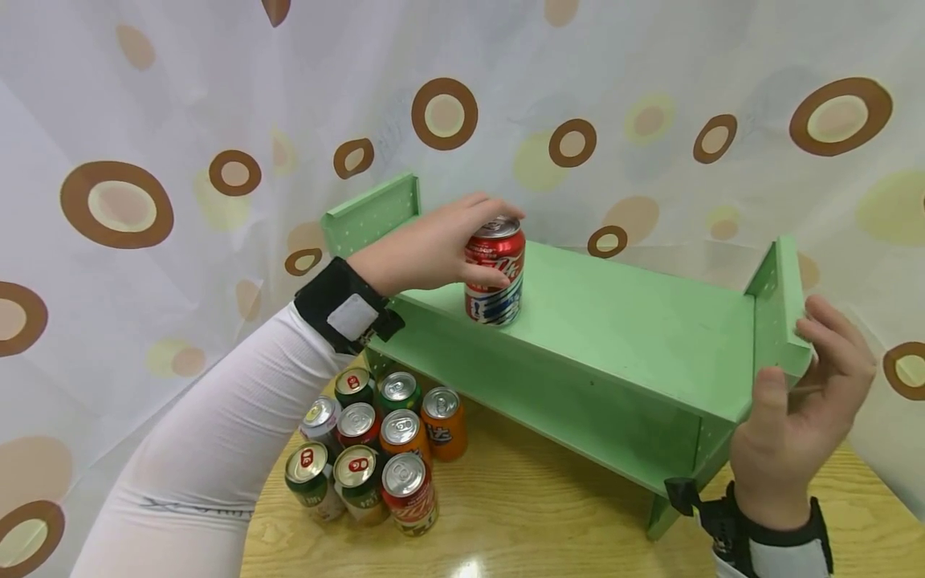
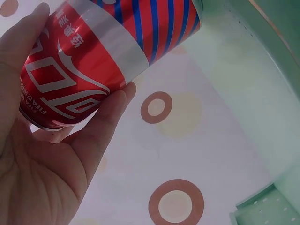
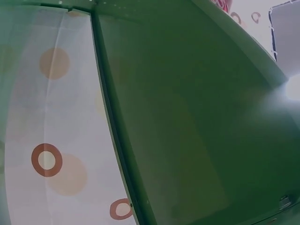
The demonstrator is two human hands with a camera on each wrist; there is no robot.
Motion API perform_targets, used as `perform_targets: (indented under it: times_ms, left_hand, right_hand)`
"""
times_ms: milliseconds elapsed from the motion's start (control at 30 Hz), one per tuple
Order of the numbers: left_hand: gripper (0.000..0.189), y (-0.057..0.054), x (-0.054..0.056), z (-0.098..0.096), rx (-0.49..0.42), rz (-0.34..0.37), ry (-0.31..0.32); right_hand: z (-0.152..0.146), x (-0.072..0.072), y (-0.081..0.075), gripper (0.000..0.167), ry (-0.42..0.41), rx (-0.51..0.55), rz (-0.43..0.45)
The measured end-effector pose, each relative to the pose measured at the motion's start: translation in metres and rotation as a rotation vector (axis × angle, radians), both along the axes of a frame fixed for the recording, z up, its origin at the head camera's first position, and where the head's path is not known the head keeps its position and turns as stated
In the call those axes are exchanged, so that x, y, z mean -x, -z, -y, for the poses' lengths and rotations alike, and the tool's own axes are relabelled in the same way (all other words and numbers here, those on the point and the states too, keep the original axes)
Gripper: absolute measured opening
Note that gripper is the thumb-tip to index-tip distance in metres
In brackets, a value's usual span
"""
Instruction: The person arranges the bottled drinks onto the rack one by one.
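Note:
My left hand [image 1: 458,245] grips a red soda can [image 1: 495,281] with silver and blue stripes near its base. Fingers wrap its upper part from behind, and the thumb lies across its front. The can stands upright at the front left of the top board of a green shelf [image 1: 636,321]. In the left wrist view, the same can [image 2: 79,65] sits between thumb and fingers, its base by the green board. At the shelf's right end, my right hand [image 1: 802,409] holds the raised side panel [image 1: 784,313], thumb in front and fingers outside. No fingers show in the right wrist view.
Several soda cans stand grouped on the wooden table [image 1: 549,514] below the shelf's left end, among them an orange can [image 1: 444,425] and a red can [image 1: 410,494]. A patterned white curtain [image 1: 506,64] hangs behind. The shelf has a lower board [image 1: 549,433].

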State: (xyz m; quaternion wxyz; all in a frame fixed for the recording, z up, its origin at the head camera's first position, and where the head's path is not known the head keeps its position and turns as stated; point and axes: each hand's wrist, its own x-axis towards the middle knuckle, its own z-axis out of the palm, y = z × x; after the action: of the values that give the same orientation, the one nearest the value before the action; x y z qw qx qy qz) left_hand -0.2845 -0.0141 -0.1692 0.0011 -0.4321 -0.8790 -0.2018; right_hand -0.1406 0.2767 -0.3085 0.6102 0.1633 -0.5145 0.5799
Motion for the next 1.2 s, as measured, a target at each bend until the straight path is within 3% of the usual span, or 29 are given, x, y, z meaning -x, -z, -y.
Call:
perform_targets:
  times_ms: [167,433,1200]
  left_hand:
    - [0.07,0.002,0.001,0.001,-0.022,0.012,-0.013]
    - [0.072,0.006,0.004,0.001,-0.083,0.037,-0.011]
    - [0.071,0.015,0.013,-0.005,-0.139,0.04,-0.01]
  right_hand:
    - [0.004,0.0,-0.004,0.048,-0.043,-0.009,-0.013]
    - [0.008,0.001,-0.013,0.046,-0.021,0.012,-0.016]
    - [0.004,0.0,-0.013,0.037,0.014,0.002,0.021]
